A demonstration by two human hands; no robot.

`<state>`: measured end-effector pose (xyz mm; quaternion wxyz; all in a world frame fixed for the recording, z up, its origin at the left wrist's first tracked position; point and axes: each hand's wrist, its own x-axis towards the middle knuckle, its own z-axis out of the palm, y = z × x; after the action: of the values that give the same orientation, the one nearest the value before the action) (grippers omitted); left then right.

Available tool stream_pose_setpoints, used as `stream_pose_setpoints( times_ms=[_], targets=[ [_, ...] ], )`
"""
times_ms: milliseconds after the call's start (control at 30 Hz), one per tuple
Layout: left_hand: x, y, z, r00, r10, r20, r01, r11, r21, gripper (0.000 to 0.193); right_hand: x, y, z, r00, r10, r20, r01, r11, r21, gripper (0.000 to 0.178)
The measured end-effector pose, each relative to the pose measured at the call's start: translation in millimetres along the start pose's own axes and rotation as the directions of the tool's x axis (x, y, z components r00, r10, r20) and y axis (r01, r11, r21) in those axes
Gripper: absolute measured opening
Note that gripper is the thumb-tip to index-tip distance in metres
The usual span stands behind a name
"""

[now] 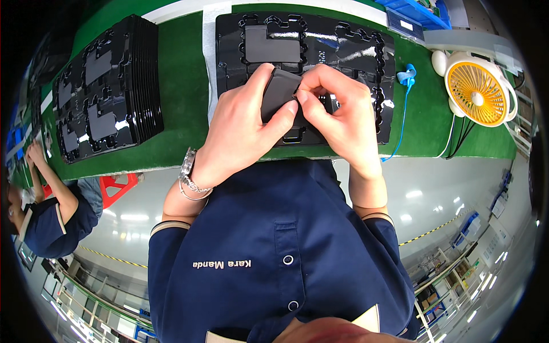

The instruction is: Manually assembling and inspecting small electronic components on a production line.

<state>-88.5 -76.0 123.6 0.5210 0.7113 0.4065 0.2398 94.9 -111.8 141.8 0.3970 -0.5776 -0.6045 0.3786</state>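
A flat, dark grey piece with straight edges (pixel 278 94) is held tilted above a glossy black moulded plastic tray (pixel 229 66). My left hand (pixel 237 128) is closed on it, fingers along its far left side and thumb on its near right corner. At the piece's right edge, the thumb and forefinger of my right hand (pixel 346 108) are pinched together; the small detail between these fingertips is hard to make out. Behind my hands, a dark grey L-shaped piece (pixel 271 47) lies in a recess of the tray. My hands cover the tray's near middle.
To the left rises a stack of similar black trays (pixel 134 86) with grey pieces in the top one. Right of my tray lie a blue corded item (pixel 406 77) and a yellow-and-white fan (pixel 477 94). A blue bin (pixel 420 14) stands at the back. A co-worker (pixel 57 220) sits far left.
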Motion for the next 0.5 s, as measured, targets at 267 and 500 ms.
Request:
stream_pose_setpoints(
  times_ms=[267,500],
  targets=[
    [0,-4,4,0.996,-0.042,-0.073,0.024,0.972,-0.232,0.03,-1,6,5,0.993,0.116,0.005,-0.115,0.97,0.212,0.012],
    [0,-3,4,0.996,-0.053,-0.07,0.028,0.949,-0.314,0.024,-1,13,4,0.978,0.177,0.109,-0.207,0.886,0.415,0.011]
  ],
)
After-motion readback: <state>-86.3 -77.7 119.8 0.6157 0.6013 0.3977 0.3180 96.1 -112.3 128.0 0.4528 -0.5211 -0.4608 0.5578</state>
